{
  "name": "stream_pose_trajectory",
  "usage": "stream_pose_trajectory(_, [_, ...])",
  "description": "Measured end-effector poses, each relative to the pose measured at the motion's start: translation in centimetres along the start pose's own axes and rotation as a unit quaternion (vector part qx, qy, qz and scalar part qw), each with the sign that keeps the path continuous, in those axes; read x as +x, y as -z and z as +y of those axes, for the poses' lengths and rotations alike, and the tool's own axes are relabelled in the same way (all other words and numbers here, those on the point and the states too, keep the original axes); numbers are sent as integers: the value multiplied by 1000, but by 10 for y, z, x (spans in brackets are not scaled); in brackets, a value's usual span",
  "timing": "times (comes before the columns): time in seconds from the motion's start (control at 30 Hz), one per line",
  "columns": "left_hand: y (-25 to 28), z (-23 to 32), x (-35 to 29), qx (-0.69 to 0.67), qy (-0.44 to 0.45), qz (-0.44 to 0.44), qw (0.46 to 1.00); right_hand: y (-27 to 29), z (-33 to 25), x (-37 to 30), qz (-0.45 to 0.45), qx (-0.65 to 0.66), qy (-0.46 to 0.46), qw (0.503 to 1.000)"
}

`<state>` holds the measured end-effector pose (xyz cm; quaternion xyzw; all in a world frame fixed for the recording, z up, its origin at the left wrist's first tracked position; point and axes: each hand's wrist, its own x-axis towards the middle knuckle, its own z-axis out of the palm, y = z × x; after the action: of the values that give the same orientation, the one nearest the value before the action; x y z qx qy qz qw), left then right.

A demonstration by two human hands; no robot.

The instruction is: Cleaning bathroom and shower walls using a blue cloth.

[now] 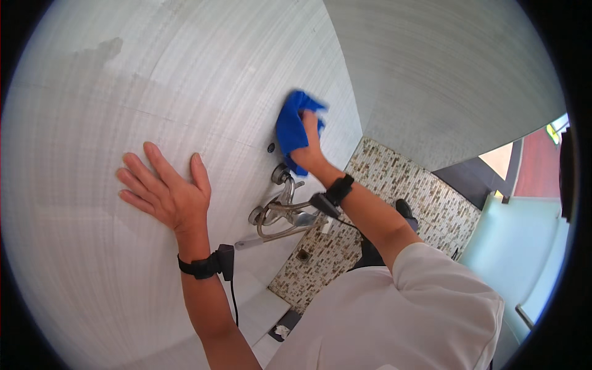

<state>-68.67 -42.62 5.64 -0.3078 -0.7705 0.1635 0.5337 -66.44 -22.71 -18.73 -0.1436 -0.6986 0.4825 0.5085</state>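
Note:
My left hand (165,192) lies flat on the pale streaked wall (92,216), fingers spread and holding nothing. Further right, my right hand (312,148) grips a blue cloth (290,126) and presses it against the same wall. The cloth is bunched around the fingers and slightly blurred, and it hides part of them. Just below it, a metal shower mixer (280,213) with a curled hose sticks out from the wall, close to my right wrist. A small dark round fitting (271,148) sits at the cloth's left edge.
A second grey wall (444,80) meets this one at a corner on the right. Below is a mosaic-tiled floor (394,169) with a square drain (303,254). A frosted glass panel (518,246) stands at the right. My dark shoe (404,208) shows on the floor.

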Motion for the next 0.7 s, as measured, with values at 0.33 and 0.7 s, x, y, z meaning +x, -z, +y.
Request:
stream_pose_trajectory(0.33, [-5, 21, 30, 0, 7, 11, 1000, 31, 258, -47, 34, 311, -504, 805])
stream_pose_trajectory(0.7, [0, 2, 12, 78, -31, 11, 996, 44, 31, 29, -113, 305, -307, 895])
